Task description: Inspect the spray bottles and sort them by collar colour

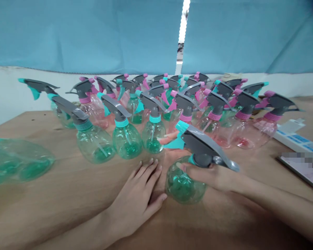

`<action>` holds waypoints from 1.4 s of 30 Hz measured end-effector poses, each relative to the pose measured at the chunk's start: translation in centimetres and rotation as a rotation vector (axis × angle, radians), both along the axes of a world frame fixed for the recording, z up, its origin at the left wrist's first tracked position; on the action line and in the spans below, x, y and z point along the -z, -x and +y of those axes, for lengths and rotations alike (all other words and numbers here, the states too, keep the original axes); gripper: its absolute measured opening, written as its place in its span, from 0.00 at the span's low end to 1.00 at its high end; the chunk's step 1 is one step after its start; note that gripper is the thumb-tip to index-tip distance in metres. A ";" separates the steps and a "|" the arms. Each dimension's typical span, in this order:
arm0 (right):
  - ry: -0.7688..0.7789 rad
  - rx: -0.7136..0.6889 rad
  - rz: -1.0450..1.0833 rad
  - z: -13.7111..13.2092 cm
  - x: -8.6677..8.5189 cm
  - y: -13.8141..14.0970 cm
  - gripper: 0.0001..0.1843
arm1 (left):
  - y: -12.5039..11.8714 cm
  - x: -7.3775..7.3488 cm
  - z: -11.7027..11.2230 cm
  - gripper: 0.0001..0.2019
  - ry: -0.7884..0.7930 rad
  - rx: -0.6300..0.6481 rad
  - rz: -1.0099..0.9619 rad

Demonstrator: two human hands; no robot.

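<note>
A green spray bottle (185,180) with a grey and turquoise trigger head is in my right hand (211,177), whose fingers wrap its neck below the head. The bottle tilts slightly, its nozzle pointing to the far left. Just left of it my left hand (138,194) lies flat on the wooden table (88,205), fingers stretched forward and holding nothing. Beyond my fingertips stand a green spray bottle (127,140) with a turquoise collar and another green spray bottle (153,133).
Several pink spray bottles (243,133) and green ones crowd the table's far side. Another green bottle (23,159) lies at the left edge. At right are a white power strip (294,135) and a flat tablet-like device (302,170). Blue sheeting (80,34) covers the wall behind.
</note>
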State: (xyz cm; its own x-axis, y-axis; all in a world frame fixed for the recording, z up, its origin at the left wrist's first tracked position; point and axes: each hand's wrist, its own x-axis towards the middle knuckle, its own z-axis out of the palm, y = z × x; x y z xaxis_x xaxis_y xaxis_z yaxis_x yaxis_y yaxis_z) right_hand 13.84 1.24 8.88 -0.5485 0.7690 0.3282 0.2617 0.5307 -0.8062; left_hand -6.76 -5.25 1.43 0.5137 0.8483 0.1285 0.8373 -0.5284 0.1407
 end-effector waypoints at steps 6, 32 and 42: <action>0.045 -0.102 0.051 0.3 0.4 0.1 0.18 | 0.0 -0.1 0.0 0.28 0.015 -0.007 0.001; 0.129 -0.048 0.065 0.2 0.7 -0.1 0.05 | -0.2 -0.4 0.0 0.28 0.029 -0.009 -0.012; 0.157 -0.034 0.072 0.1 0.7 0.1 0.07 | -0.1 -0.3 0.0 0.28 0.034 -0.012 -0.005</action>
State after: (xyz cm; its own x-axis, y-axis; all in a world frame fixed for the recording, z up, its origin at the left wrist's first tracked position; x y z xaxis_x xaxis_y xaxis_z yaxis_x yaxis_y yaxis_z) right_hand 13.76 1.32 8.14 -0.5547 0.7951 0.2451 0.1844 0.4048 -0.8956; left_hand -6.67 -5.30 1.72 0.5030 0.8583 0.1015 0.8428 -0.5131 0.1625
